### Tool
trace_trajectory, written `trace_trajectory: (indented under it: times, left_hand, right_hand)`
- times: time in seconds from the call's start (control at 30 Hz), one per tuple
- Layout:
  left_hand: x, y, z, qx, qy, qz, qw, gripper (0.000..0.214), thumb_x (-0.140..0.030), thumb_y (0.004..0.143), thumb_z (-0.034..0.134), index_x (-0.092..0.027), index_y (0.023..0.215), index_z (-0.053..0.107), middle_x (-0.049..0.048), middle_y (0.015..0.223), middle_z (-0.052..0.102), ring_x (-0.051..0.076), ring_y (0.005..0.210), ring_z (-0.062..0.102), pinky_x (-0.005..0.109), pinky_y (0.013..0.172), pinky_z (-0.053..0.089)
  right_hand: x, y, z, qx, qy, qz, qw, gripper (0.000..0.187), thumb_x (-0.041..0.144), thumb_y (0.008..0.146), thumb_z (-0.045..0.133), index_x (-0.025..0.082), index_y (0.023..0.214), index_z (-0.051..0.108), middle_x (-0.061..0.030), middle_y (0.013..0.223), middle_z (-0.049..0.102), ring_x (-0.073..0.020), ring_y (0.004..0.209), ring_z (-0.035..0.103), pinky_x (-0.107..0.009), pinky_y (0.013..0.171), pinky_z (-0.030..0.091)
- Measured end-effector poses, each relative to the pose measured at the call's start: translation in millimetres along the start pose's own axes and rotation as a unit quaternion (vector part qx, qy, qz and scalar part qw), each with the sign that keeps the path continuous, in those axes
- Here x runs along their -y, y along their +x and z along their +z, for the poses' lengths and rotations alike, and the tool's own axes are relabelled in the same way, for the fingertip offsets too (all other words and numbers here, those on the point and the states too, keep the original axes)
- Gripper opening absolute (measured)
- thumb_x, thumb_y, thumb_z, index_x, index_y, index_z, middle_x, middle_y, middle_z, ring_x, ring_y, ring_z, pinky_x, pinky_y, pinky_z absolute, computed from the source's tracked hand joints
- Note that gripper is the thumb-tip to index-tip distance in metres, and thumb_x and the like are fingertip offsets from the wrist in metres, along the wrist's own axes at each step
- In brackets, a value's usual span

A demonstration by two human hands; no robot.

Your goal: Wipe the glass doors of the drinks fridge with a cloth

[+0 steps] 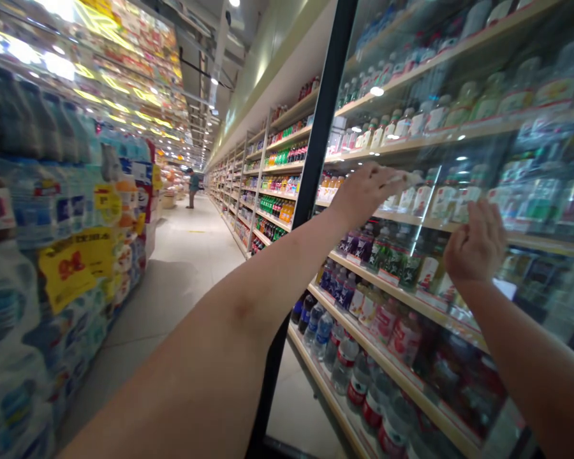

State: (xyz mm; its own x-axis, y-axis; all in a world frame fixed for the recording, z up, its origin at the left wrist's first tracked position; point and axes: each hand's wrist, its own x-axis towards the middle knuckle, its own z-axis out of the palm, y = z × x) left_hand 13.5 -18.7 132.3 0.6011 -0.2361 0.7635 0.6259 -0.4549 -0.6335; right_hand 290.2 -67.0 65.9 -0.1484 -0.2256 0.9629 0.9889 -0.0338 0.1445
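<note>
My left hand (370, 186) reaches across the front of a glass cooler door (459, 159). Its fingers are bent around a small, crumpled white cloth (410, 179), blurred at the edges and close to the glass. To the right, my right hand (478, 242) is raised with its fingers stretched out near the same pane. It holds nothing that I can see; whether its palm touches the glass is unclear. Behind the pane, shelves carry rows of bottled drinks (402, 325). A dark door frame (329, 95) runs down along the left side of the glass.
Stacked packs of bottled water (33, 191) with a yellow price sign (69, 268) line the left side. A tiled aisle floor (196, 239) leads away between them and long drink shelves (282, 166). A person (192, 189) stands far down the aisle.
</note>
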Motion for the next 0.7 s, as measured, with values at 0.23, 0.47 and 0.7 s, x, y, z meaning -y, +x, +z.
trace_trajectory:
  times: [0.23, 0.47, 0.7]
  left_hand:
    - [-34.0, -16.5, 0.6, 0.05, -0.035, 0.258, 0.964, 0.043, -0.016, 0.108, 0.031, -0.026, 0.14, 0.058, -0.0025, 0.143, 0.062, 0.019, 0.133, 0.054, 0.036, 0.115, 0.043]
    - [5.3, 11.7, -5.5, 0.012, -0.056, -0.061, 0.996, 0.047, -0.01, 0.106, 0.032, -0.023, 0.148, 0.048, 0.0064, 0.151, 0.051, 0.024, 0.14, 0.046, 0.048, 0.114, 0.041]
    - [-15.5, -48.3, -2.2, 0.027, -0.07, 0.222, 0.972, 0.036, -0.014, 0.103, 0.049, -0.029, 0.133, 0.06, 0.0003, 0.135, 0.065, 0.019, 0.124, 0.056, 0.039, 0.109, 0.049]
  right_hand:
    - [4.6, 0.9, -1.0, 0.002, 0.01, 0.015, 1.0, 0.053, 0.02, 0.094, 0.041, 0.012, 0.145, 0.055, -0.0166, 0.149, 0.055, -0.0276, 0.146, 0.044, -0.051, 0.119, 0.039]
    - [5.8, 1.7, -3.3, -0.008, 0.017, 0.007, 1.0, 0.051, 0.019, 0.094, 0.043, 0.01, 0.141, 0.058, -0.0179, 0.147, 0.056, -0.0289, 0.144, 0.046, -0.05, 0.119, 0.039]
    - [3.5, 0.6, -0.2, -0.005, 0.016, 0.01, 1.0, 0.051, 0.02, 0.094, 0.044, 0.013, 0.143, 0.056, -0.0169, 0.147, 0.056, -0.0293, 0.144, 0.046, -0.053, 0.118, 0.04]
